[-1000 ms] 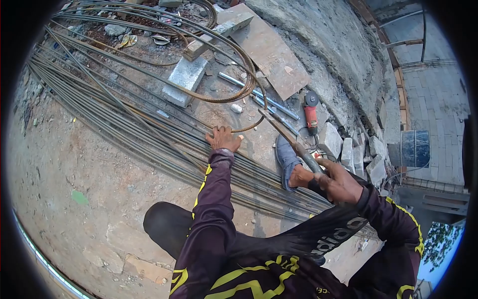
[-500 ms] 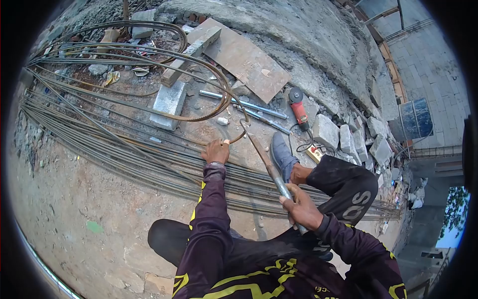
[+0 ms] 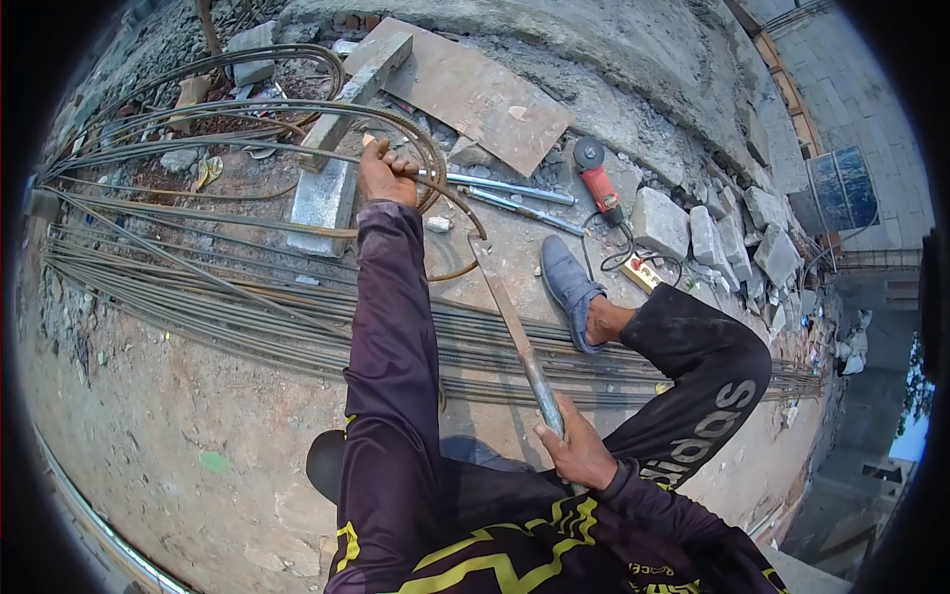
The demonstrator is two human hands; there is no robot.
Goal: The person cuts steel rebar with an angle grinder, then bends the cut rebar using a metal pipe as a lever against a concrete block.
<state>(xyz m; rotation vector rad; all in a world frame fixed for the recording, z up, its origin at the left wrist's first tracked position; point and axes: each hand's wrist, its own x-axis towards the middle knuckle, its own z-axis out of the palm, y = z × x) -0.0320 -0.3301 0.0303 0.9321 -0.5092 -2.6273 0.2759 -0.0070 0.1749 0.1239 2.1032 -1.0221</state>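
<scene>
My left hand (image 3: 387,174) is closed round a bent steel rebar (image 3: 463,207), at the near side of the looped bars. That rebar curves down to the hooked tip of a long rebar bending lever (image 3: 508,315), which has a flat rusty shaft and a round pipe handle. My right hand (image 3: 580,447) grips this handle low down, close to my lap. Beneath the lever a bundle of long straight rebars (image 3: 198,300) crosses the ground. A pale stone block (image 3: 322,206) lies behind my left forearm, with a wooden beam (image 3: 358,99) across its top.
A red angle grinder (image 3: 599,186) lies beyond my shoe, its cord by a yellow socket strip (image 3: 643,274). Metal pipes (image 3: 524,206) rest on the ground near a flat board (image 3: 475,94). Broken concrete blocks (image 3: 661,223) and a blue barrel (image 3: 842,188) are at the right.
My left hand has gone from a lower rebar near the bundle up and away to the upper curved rebar. The lever and my right hand have shifted slightly down and left in view.
</scene>
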